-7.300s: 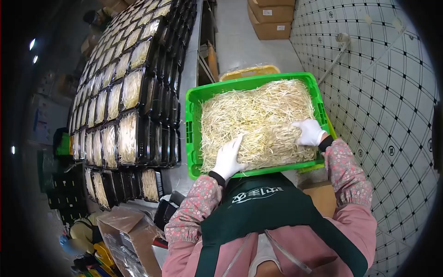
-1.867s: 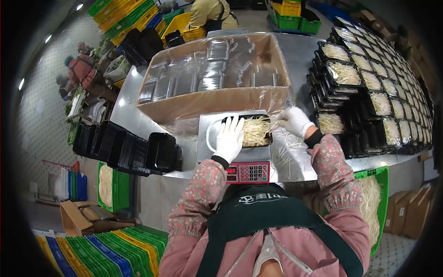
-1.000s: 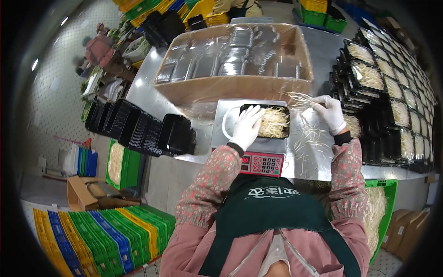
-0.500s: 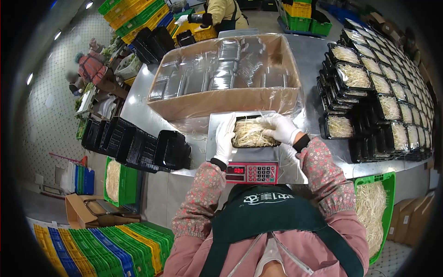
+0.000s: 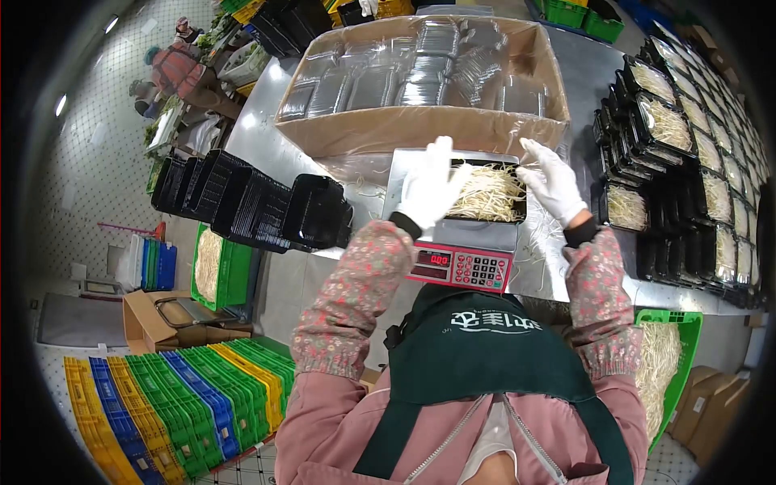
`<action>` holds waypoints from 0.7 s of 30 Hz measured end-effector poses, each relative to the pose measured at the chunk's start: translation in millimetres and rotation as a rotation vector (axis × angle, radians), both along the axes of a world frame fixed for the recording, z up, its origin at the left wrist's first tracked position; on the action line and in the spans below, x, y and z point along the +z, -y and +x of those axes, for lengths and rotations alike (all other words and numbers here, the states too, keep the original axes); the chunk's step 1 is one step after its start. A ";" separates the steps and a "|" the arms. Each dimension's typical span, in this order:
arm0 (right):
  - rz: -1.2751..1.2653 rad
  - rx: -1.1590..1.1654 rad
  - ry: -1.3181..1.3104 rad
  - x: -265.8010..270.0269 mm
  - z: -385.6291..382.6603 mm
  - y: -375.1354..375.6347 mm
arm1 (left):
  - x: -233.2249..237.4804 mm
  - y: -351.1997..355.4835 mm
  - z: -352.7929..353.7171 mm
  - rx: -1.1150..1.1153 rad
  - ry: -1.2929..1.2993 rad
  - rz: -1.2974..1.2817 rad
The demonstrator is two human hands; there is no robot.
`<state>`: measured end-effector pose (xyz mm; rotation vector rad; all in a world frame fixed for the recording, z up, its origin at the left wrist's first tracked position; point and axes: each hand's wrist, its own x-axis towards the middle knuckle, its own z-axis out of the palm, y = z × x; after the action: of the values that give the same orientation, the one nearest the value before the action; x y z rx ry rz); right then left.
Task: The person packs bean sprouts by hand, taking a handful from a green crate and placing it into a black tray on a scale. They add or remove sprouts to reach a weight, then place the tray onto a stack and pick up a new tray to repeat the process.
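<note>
A black tray of pale bean sprouts (image 5: pixel 490 192) rests on the metal pan of a scale with a red panel (image 5: pixel 459 267), whose display reads zeros. My left hand (image 5: pixel 432 187), in a white glove, is raised beside the tray's left end, fingers stretched and empty. At the right end my right hand (image 5: pixel 554 179), gloved too, is lifted with its fingers apart and holds nothing. Just behind the scale stands a cardboard box (image 5: pixel 420 129) full of clear plastic lids (image 5: pixel 436 69).
Empty black trays (image 5: pixel 250 202) are stacked at the left. Filled trays (image 5: pixel 667 125) form tall stacks at the right. Green crates of sprouts (image 5: pixel 681 347) flank the table. Folded crates (image 5: pixel 178 404) stand lower left. People (image 5: pixel 179 71) are at the upper left.
Both hands have come off the tray and spread apart. The view has shifted, so table items appear higher and farther right. The co-worker at the top is mostly out of frame.
</note>
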<state>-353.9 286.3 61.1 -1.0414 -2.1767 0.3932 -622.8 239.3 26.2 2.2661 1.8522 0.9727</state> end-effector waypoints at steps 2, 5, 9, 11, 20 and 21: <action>0.140 -0.116 0.176 -27.3 -21.7 1.9 | 3.9 7.6 24.7 -0.080 -0.107 -0.109; -0.178 0.038 0.425 -1.8 -68.3 42.2 | -22.2 18.2 36.5 -0.218 -0.171 -0.072; -0.153 -0.023 0.297 -49.3 -73.6 42.3 | -13.3 10.8 30.9 -0.272 -0.095 -0.171; -0.262 0.039 0.278 -54.0 -69.3 26.3 | -4.9 3.3 29.8 -0.262 -0.178 -0.261; -0.550 0.139 -0.515 -1.9 -3.9 1.6 | -0.9 16.0 21.6 -0.278 -0.042 -0.039; -0.548 0.080 -0.475 4.1 -8.2 4.3 | 5.2 15.3 24.4 -0.270 -0.057 -0.001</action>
<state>-362.1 282.0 65.2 -1.0058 -1.7137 1.1939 -598.4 224.1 31.3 2.4830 1.5085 0.8727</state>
